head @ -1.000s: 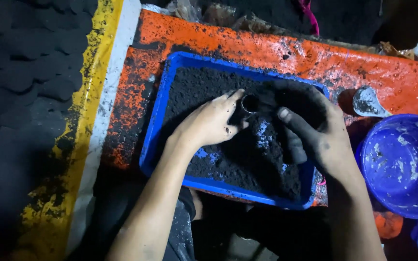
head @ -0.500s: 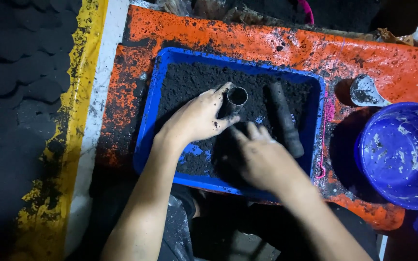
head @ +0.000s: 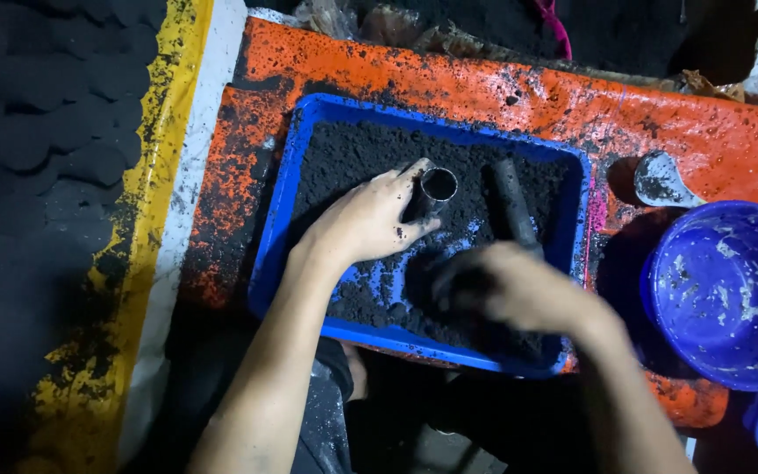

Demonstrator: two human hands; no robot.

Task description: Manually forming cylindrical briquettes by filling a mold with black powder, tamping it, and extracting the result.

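In the blue plastic tray (head: pixel 284 189) of black powder, the left hand (head: pixel 363 221) grips a small open metal tube (head: pixel 434 188), while the right hand (head: pixel 504 290) is too blurred to tell its grip.

An orange, soot-speckled board (head: pixel 519 96) carries a blue tray (head: pixel 278 211), blue bowl (head: pixel 730 294) and small scoop (head: pixel 664 180)

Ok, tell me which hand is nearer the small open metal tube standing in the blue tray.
Left. The left hand wraps its fingers against the metal tube, touching it. The right hand, blurred, is lower in the blue tray, over the black powder, apart from the tube.
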